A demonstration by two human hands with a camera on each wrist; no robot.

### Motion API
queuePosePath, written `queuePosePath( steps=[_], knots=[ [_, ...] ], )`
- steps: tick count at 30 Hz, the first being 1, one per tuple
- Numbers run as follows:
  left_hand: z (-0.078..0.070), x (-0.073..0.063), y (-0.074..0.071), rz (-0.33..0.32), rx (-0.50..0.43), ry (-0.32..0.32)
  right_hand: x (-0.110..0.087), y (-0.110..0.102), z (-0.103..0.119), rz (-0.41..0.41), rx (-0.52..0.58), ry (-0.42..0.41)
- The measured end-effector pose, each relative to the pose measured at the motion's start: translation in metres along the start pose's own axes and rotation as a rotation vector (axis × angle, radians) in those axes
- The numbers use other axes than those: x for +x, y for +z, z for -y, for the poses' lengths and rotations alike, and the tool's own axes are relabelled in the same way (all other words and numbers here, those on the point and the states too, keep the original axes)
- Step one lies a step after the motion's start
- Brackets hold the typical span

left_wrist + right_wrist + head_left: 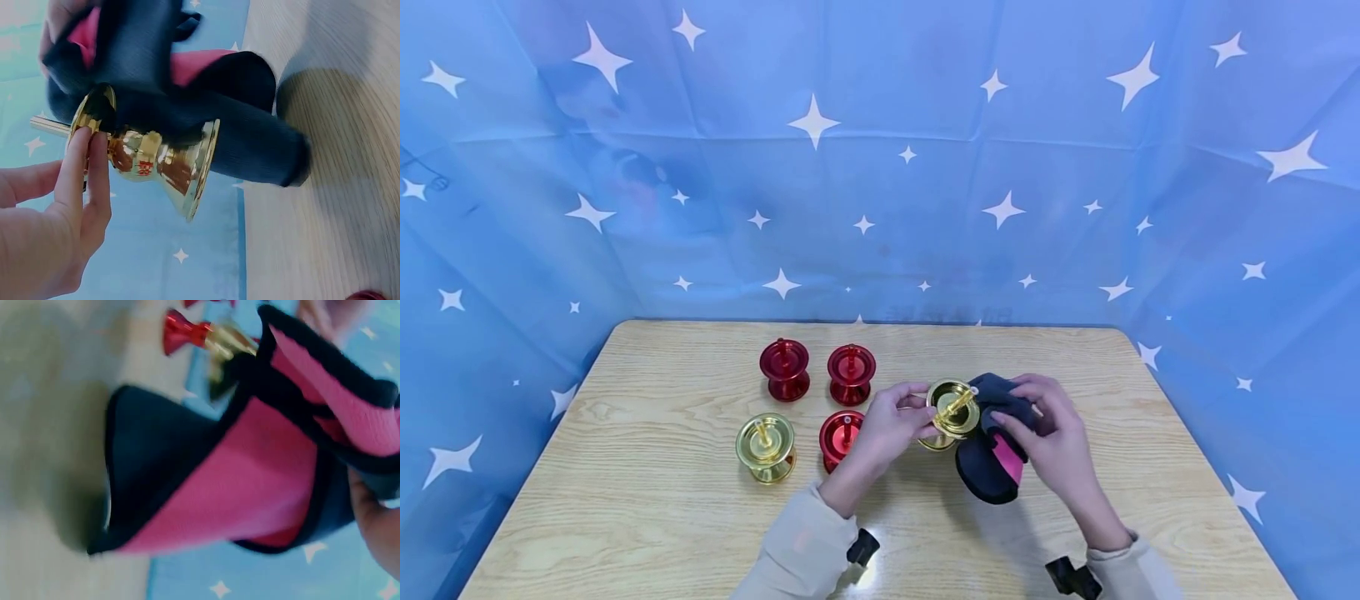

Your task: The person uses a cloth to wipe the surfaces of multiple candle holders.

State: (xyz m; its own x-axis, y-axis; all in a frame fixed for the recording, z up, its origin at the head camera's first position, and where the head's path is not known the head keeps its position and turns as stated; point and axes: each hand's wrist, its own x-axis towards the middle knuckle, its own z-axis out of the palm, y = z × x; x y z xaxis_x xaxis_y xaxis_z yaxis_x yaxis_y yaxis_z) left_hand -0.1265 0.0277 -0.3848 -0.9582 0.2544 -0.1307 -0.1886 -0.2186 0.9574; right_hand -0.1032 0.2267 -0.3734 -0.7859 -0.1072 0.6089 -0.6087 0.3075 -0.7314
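Observation:
My left hand [886,427] pinches the rim of a shiny gold candle holder [953,425], lifted a little off the table and tilted. The holder has a shallow dish, a thin central tube and a flared base, with a red character on its stem [145,167]. In my right hand [1058,437] is a dark cloth [988,473] with a pink underside and black edging. The cloth is bunched beside the holder's dish, and its lower part hangs down. Left fingers [78,169] hold the dish edge in the left wrist view. The right wrist view is blurred; cloth covers most of the holder there.
Left of my hands stand two red candle holders [784,367] [852,373] at the back. A third red holder [837,437] is partly behind my left hand, with a gold one [765,448] to its left. A blue star-patterned curtain [880,167] borders the wooden table [625,517].

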Motion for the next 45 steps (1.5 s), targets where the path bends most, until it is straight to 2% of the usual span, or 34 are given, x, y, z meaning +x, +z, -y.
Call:
queuePosePath(
  steps=[3,5,9,12,17,21,24,26,29,32,34,37,42,45],
  knots=[
    [-0.001,-0.001,0.001,0.002,0.001,0.008,-0.008,0.011,0.0,0.028,-0.169,-0.044],
    [0.0,-0.002,0.001,-0.018,-0.004,0.019,-0.012,0.017,0.005,0.067,-0.223,-0.074],
    [0.001,-0.003,0.0,-0.055,-0.019,0.045,-0.017,0.025,0.016,0.12,-0.21,-0.106],
    [0.001,-0.003,0.0,-0.049,-0.02,0.044,-0.023,0.027,0.01,0.11,-0.201,-0.114],
    [0.003,-0.005,-0.001,0.004,0.019,0.032,-0.025,0.021,-0.006,0.113,-0.221,-0.126],
    [0.001,-0.006,-0.003,0.085,0.118,0.01,-0.017,0.011,-0.008,0.176,-0.252,-0.174],
    [-0.001,-0.007,-0.003,0.114,0.168,-0.007,-0.011,0.007,-0.008,0.217,-0.273,-0.201],
    [-0.001,-0.007,-0.002,0.103,0.162,-0.012,-0.01,0.007,-0.008,0.211,-0.285,-0.199],
    [0.001,-0.006,0.001,0.033,0.116,-0.002,-0.014,0.012,-0.007,0.162,-0.3,-0.171],
    [0.004,-0.006,0.002,-0.039,0.094,0.038,-0.022,0.021,-0.007,0.125,-0.291,-0.14],
    [0.006,-0.006,0.002,-0.052,0.101,0.059,-0.027,0.025,-0.006,0.122,-0.277,-0.126],
    [0.006,-0.006,-0.001,0.002,0.167,0.064,-0.029,0.025,-0.007,0.125,-0.272,-0.134],
    [0.002,-0.007,-0.008,0.166,0.318,0.035,-0.023,0.017,-0.008,0.186,-0.3,-0.203],
    [0.001,-0.006,-0.008,0.193,0.348,0.014,-0.018,0.014,-0.007,0.23,-0.316,-0.23]
  ],
)
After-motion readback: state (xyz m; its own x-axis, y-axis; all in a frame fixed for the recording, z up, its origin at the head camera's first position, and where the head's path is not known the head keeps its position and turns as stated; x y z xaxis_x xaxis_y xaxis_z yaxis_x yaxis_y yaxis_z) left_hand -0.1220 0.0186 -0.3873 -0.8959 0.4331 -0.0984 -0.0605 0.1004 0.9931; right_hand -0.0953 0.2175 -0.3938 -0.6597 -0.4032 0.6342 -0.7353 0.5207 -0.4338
